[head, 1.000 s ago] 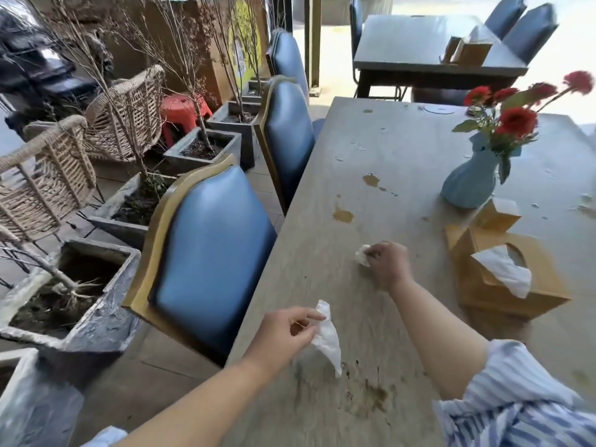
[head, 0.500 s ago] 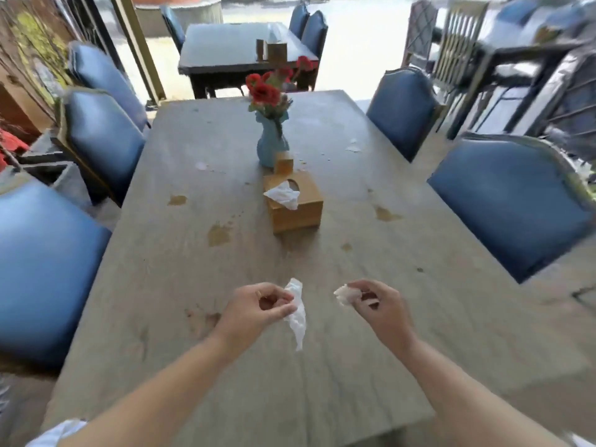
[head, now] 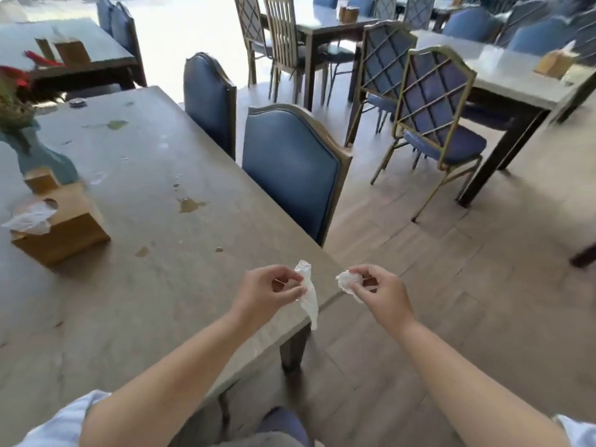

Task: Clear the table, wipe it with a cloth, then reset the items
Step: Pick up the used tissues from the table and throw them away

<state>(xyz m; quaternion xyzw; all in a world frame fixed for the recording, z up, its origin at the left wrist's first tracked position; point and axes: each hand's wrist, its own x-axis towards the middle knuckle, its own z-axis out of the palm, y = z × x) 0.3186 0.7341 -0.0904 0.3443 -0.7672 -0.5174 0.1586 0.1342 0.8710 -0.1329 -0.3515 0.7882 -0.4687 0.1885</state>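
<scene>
Our left hand [head: 269, 290] pinches a limp tissue strip [head: 309, 300], our right hand [head: 385, 293] a wadded tissue ball [head: 348, 281]. Far left, a wooden tissue box [head: 64, 235] holds a crumpled white sheet [head: 29, 217].

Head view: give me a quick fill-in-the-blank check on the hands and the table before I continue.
1. The tissue strip in the left hand and the crumpled wad in the right hand are both ____ in colour.
2. The chair nearest the table corner has ____ padding.
3. Only the ____ hand is over the table; the other is past its edge.
Missing words: white, blue, left.
</scene>
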